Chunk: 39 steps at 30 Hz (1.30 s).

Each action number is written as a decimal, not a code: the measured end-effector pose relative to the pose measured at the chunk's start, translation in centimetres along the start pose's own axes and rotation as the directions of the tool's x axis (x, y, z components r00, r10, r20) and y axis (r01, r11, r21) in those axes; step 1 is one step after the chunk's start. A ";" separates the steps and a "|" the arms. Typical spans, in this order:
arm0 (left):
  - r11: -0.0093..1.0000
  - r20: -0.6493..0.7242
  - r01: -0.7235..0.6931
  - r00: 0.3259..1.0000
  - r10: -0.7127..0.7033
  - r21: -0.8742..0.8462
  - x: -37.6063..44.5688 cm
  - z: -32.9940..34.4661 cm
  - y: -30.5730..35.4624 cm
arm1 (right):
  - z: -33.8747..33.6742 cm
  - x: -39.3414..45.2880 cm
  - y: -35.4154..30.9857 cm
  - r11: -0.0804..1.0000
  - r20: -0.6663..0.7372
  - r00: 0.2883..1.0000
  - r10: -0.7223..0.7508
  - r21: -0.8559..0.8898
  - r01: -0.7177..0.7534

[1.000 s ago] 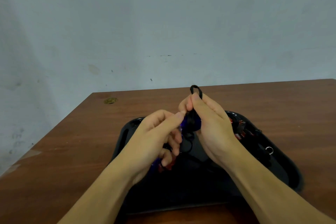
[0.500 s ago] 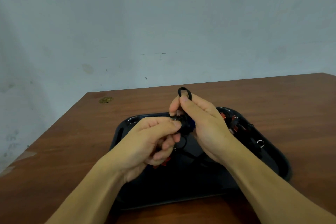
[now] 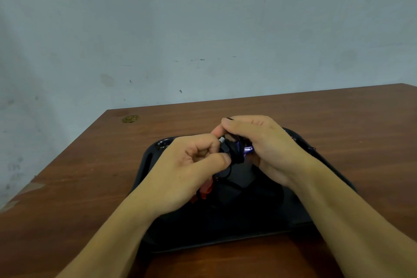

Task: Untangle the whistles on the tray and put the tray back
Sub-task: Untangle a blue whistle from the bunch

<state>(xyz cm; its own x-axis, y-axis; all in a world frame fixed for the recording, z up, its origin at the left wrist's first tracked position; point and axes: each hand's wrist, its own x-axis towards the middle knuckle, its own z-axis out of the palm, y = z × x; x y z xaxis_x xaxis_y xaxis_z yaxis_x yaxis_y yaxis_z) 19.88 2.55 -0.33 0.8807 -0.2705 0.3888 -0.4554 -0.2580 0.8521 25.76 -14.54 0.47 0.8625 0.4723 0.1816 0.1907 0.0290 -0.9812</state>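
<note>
A black tray [image 3: 149, 160] lies on the brown wooden table [image 3: 79, 176] in front of me. Both hands hover over its middle. My right hand [image 3: 266, 149] is closed around a blue whistle [image 3: 246, 149] and its black cord. My left hand [image 3: 187, 169] pinches the black cord [image 3: 228, 150] right beside it, thumb against fingers. A red whistle [image 3: 206, 190] hangs below my left palm, partly hidden. More cords and whistles on the tray's right side are mostly covered by my right wrist.
A small brass-coloured disc [image 3: 130, 118] sits in the table's far left corner. A grey wall rises behind the far edge. The table's left edge runs diagonally close to the tray.
My right hand has dropped and curled over, so the cord loop that stuck up above its fingers is now hidden. My left hand has closed tighter on the cord.
</note>
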 end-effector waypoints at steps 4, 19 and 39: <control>0.987 -0.008 0.005 1.000 -0.006 -0.159 0.1 0.1 -0.4 | -0.2 0.2 0.2 0.966 0.111 0.984 0.138 0.205 -0.159; 0.980 -0.106 0.058 0.991 -0.079 -0.188 0.3 0.6 -0.2 | 0.6 -0.3 -0.9 0.918 -0.075 0.994 0.077 0.394 -0.041; 0.978 -0.206 -0.026 0.978 -0.018 -0.207 0.1 1.1 -0.3 | -0.3 0.2 -0.3 0.894 0.051 0.950 0.308 0.326 -0.307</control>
<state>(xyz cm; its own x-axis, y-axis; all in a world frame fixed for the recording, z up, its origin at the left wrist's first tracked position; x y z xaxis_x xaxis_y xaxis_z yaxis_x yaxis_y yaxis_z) 19.97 1.61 -0.92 0.8965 -0.0693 0.4376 -0.4413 -0.0537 0.8957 26.01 -14.71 0.78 0.8544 0.5024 -0.1330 -0.2476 0.1684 -0.9541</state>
